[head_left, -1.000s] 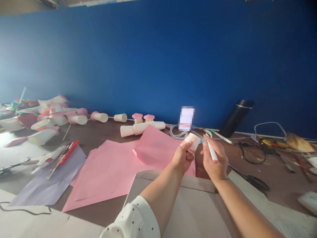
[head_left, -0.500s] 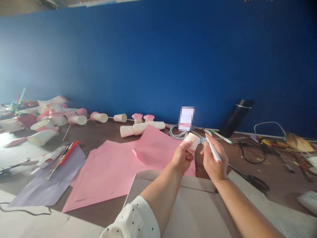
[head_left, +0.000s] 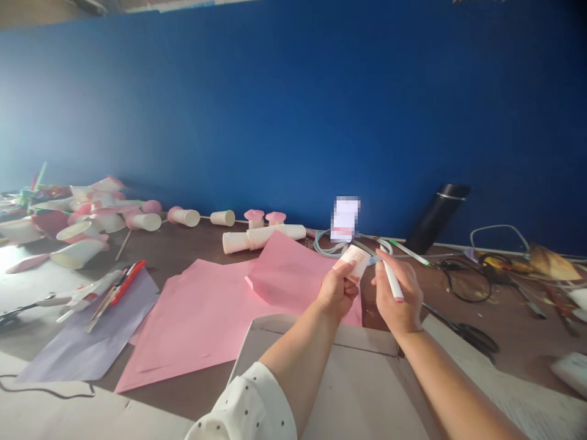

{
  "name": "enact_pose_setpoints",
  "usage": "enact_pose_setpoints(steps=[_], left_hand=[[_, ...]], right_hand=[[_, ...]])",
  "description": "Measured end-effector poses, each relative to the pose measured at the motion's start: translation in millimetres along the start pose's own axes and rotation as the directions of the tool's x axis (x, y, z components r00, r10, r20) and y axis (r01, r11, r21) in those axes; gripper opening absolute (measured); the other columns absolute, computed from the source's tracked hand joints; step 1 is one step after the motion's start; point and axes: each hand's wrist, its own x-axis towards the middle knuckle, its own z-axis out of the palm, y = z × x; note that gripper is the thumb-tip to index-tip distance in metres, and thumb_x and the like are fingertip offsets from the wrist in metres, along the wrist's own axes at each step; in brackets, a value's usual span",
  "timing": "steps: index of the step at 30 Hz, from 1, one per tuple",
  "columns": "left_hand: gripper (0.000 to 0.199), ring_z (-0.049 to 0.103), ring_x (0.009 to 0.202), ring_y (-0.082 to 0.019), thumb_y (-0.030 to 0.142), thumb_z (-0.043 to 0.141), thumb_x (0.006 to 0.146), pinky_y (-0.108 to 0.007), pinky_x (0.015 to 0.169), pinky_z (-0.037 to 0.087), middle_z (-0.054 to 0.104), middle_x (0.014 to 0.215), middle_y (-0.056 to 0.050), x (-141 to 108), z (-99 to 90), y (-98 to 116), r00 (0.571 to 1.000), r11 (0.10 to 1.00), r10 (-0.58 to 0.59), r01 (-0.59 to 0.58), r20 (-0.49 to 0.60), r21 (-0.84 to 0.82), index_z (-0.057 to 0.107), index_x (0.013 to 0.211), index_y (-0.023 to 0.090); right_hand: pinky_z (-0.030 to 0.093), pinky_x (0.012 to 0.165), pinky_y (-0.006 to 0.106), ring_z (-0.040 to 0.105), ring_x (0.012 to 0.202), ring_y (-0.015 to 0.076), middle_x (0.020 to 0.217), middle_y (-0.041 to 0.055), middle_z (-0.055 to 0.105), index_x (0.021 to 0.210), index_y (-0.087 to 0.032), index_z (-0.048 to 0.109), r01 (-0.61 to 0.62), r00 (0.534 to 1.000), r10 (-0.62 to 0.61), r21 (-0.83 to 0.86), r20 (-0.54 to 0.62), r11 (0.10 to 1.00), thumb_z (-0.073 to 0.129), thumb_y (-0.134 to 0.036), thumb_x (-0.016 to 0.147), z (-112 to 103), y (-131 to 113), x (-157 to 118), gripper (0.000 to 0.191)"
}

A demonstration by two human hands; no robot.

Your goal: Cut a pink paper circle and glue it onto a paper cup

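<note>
My left hand [head_left: 338,289] is closed on a small white paper cup [head_left: 356,263] with orange-pink marks on its side. Close by on the right, my right hand [head_left: 400,293] grips a white marker [head_left: 392,280] with a pink end pointing down toward me. The marker's upper end is near the cup, with a gap between them. Beneath and left of my left hand lie pink paper sheets [head_left: 202,318]. Behind the hands, a blurred-out bright phone screen [head_left: 345,219] leans near the blue wall.
Stacked paper cups [head_left: 266,237] lie behind the pink sheets. A red cutter [head_left: 128,282] rests on purple paper [head_left: 92,342] at left, near many cups. Black scissors [head_left: 477,337], cables and a black bottle [head_left: 438,217] are at right. A cardboard box [head_left: 358,391] is in front.
The marker in my right hand has tilted and its pink end has shifted slightly left. My left hand and the cup look nearly unchanged.
</note>
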Motion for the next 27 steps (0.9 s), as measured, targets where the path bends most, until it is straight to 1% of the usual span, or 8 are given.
enact_pose_setpoints(steps=[5,8,11,13,17,27], left_hand=[[0.027,0.024,0.04,0.0,0.018,0.073,0.066,-0.013,0.038,0.015,0.04,0.053,0.006,0.2,0.1,-0.1,1.0,1.0,0.002,-0.002,-0.001,0.008,0.049,0.08,0.015],[0.027,0.022,0.04,0.0,0.017,0.072,0.067,-0.013,0.039,0.015,0.041,0.054,0.006,-0.1,0.1,0.0,1.0,1.0,0.0,0.001,-0.006,0.015,0.049,0.081,0.014],[0.028,0.022,0.041,0.0,0.017,0.073,0.067,-0.013,0.039,0.015,0.041,0.055,0.006,-0.2,-0.1,0.3,1.0,1.0,-0.001,0.001,0.007,0.01,0.05,0.081,0.014],[0.029,0.023,0.041,0.0,0.018,0.074,0.066,-0.013,0.039,0.015,0.042,0.055,0.006,0.1,-0.4,0.3,1.0,1.0,0.0,0.0,0.007,0.009,0.05,0.082,0.014],[0.028,0.024,0.041,0.0,0.018,0.074,0.067,-0.013,0.038,0.015,0.043,0.056,0.005,1.1,-0.8,-0.3,1.0,1.0,0.001,-0.001,0.001,0.015,0.051,0.082,0.014],[0.029,0.023,0.041,0.0,0.018,0.074,0.067,-0.012,0.038,0.015,0.042,0.055,0.006,0.8,-1.4,-0.6,1.0,1.0,0.003,-0.003,0.016,0.009,0.051,0.083,0.014]], right_hand=[[0.052,0.079,0.036,0.064,0.083,0.021,0.087,0.0078,0.069,0.116,-0.019,0.065,0.007,1.0,-0.007,0.044,-0.01,0.999,0.053,-0.019,0.09,0.2,0.7,0.0,0.027],[0.052,0.078,0.037,0.064,0.08,0.0204,0.092,0.0089,0.069,0.114,-0.019,0.065,-0.044,0.999,0.044,0.056,-0.001,0.997,0.053,-0.021,0.091,0.2,0.0,-0.6,0.026],[0.053,0.076,0.038,0.063,0.071,0.0188,0.086,0.0073,0.067,0.116,-0.019,0.064,-0.107,0.994,0.107,0.054,0.012,0.993,0.052,-0.023,0.091,0.3,-0.9,-1.5,0.027],[0.053,0.075,0.038,0.062,0.067,0.018,0.084,0.0065,0.066,0.116,-0.019,0.064,-0.123,0.992,0.123,0.05,0.01,0.991,0.052,-0.025,0.092,0.5,-1.3,-1.8,0.028],[0.053,0.076,0.037,0.063,0.071,0.0185,0.088,0.0074,0.067,0.116,-0.019,0.063,-0.118,0.993,0.118,0.034,0.003,0.992,0.051,-0.026,0.092,0.9,-1.4,-1.4,0.028],[0.052,0.078,0.039,0.064,0.071,0.0193,0.085,0.0075,0.067,0.116,-0.018,0.063,-0.108,0.994,0.108,0.034,0.009,0.994,0.051,-0.027,0.092,0.8,-0.4,-0.7,0.029]])
